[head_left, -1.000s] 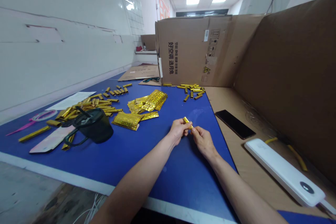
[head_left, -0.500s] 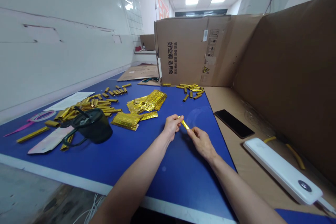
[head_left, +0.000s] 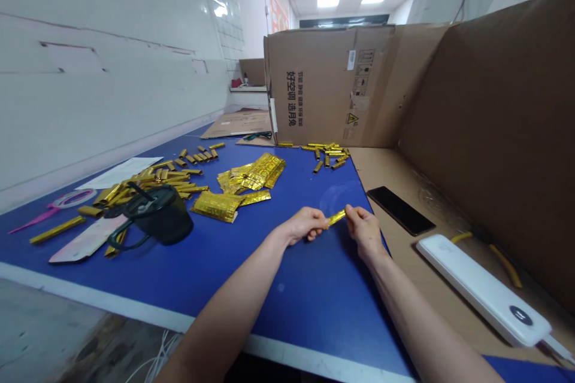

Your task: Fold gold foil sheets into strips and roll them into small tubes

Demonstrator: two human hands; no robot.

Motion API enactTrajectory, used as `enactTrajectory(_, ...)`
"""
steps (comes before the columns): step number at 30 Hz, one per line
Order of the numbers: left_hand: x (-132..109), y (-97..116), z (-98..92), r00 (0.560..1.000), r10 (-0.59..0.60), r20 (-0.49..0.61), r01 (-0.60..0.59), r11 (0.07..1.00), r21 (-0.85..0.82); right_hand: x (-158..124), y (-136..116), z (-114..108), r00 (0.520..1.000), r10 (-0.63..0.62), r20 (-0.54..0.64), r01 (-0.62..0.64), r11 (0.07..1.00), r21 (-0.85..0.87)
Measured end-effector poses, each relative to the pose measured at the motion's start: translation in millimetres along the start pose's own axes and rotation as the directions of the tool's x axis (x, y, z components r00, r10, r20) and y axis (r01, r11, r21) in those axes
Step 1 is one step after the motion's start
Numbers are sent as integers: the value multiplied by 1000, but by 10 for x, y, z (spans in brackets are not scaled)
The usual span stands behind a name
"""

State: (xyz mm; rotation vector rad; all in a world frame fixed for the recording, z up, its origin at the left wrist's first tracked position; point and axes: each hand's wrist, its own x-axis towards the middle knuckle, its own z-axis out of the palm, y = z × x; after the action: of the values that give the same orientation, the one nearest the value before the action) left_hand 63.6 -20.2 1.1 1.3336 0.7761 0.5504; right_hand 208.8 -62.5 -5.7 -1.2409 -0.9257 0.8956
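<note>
Right now you hold one gold foil strip (head_left: 336, 218) between your two hands, just right of the frame's centre and above the blue tabletop (head_left: 296, 287). Your left hand (head_left: 308, 224) pinches its lower-left end, fingers curled in, and your right hand (head_left: 365, 231) grips its upper-right end between thumb and fingers, so the strip spans the gap, tilted up to the right. Left of your hands, mid-frame, lies one heap of flat gold foil packets (head_left: 265, 171); they overlap too much for you to count. Further left spreads a bigger pile of gold foil tubes (head_left: 153, 178), partly hidden by one dark lidded mug (head_left: 164, 215) with one straw, its total likewise unclear. A smaller cluster of gold tubes (head_left: 327, 160), roughly a dozen, sits above your hands, near the one printed cardboard panel (head_left: 323, 93). At the left edge you have one pink-and-white ringed item (head_left: 53, 209), one pale pink slab (head_left: 85, 240) beside the mug, and one white sheet (head_left: 119, 172). On the right lie one black smartphone (head_left: 401, 210) and one white power bank (head_left: 480, 287).
</note>
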Motion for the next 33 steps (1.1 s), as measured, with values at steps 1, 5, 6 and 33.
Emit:
enactTrajectory(1,-8,-12,40,997,-21,75,19,999,28,17,-3,-16,1000,10,-4,-9,999,32)
enactTrajectory(5,-9,-50,206,994,21,104,-24,999,27,-13,-22,-8,989,50,138,-51,999,-1)
enactTrajectory(6,-6,-53,234,996,42,84,-45,999,26,-36,-34,5,977,69,203,-62,997,-39)
enactTrajectory(33,-16,-10,-4,983,-3,181,-10,997,73,3,51,7,997,54,48,-48,993,-104)
